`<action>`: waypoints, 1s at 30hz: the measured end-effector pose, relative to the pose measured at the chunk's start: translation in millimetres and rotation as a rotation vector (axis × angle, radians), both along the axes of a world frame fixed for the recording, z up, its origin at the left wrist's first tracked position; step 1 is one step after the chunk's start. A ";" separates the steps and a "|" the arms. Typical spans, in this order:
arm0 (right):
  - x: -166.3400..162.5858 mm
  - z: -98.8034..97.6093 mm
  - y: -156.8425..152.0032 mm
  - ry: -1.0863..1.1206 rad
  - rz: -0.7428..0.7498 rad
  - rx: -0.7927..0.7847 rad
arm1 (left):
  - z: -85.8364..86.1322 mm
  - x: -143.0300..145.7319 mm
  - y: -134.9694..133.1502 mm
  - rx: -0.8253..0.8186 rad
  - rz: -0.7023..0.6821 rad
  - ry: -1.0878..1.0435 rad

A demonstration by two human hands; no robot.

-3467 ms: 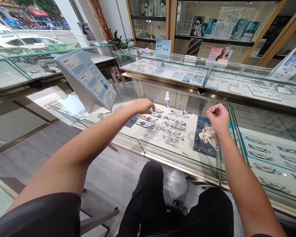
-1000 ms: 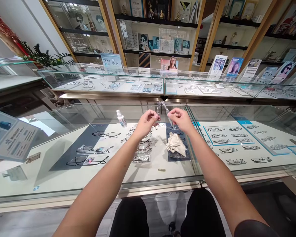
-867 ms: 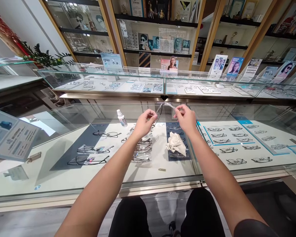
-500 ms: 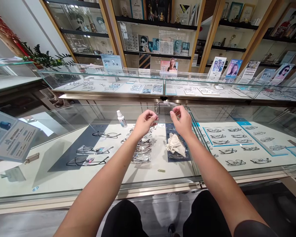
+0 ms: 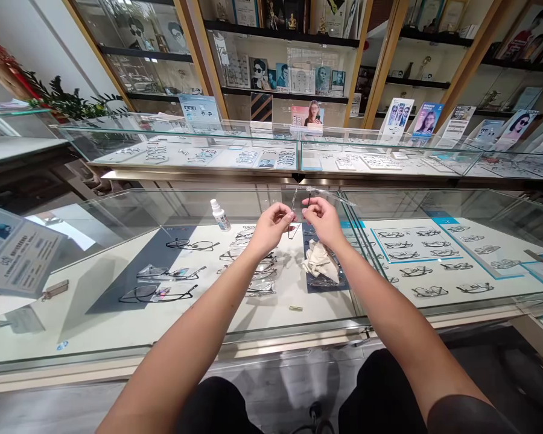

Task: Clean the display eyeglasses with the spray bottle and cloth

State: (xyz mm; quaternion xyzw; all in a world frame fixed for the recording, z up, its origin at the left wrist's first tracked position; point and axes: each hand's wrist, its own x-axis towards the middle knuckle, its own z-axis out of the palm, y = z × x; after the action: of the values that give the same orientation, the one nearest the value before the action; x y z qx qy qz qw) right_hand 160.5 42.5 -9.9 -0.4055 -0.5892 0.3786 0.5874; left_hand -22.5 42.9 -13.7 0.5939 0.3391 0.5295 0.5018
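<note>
My left hand (image 5: 275,226) pinches a pair of thin-rimmed eyeglasses (image 5: 294,199), held up on edge above the glass counter. My right hand (image 5: 324,222) is closed with thumb and fingertips together, and a dark slim piece that looks like a temple arm of the glasses sticks up from them. Fingers hide much of the frame. Just below my right hand lies a crumpled cream cloth (image 5: 320,261) on the counter. Beyond my left forearm stands a white spray bottle (image 5: 220,215).
Beneath the glass countertop (image 5: 271,339) lie several eyeglasses (image 5: 158,293) on dark and white panels. A small yellow-green strip (image 5: 295,308) rests near the front. At left stands a tilted sign (image 5: 15,253). A second glass showcase (image 5: 199,154) runs behind.
My right hand has moved left and closed its fingers, coming nearer my left hand. The eyeglasses have turned slightly in my left hand. The view has shifted a little.
</note>
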 end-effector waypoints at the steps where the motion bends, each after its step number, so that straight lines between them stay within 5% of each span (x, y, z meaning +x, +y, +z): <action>1: 0.8 -0.3 1.6 0.017 0.001 -0.006 | -0.5 0.3 -0.1 -0.005 0.014 -0.016; 8: 3.9 -7.2 9.2 0.046 0.013 -0.025 | -2.7 -0.9 1.6 -0.026 0.039 -0.033; 16: 12.1 -9.4 11.6 -0.132 -0.222 -0.007 | -3.9 3.7 -0.5 -0.022 0.026 -0.017; 30: 18.4 -20.2 19.5 -0.154 -0.265 -0.159 | -3.3 -10.8 14.5 -0.021 0.265 -0.337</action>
State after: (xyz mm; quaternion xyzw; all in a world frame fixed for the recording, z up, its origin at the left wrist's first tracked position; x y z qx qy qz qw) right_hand 178.9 62.1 -30.1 -0.5527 -0.5420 0.3112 0.5512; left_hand -33.3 57.5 -17.0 0.4420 0.3308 0.6793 0.4835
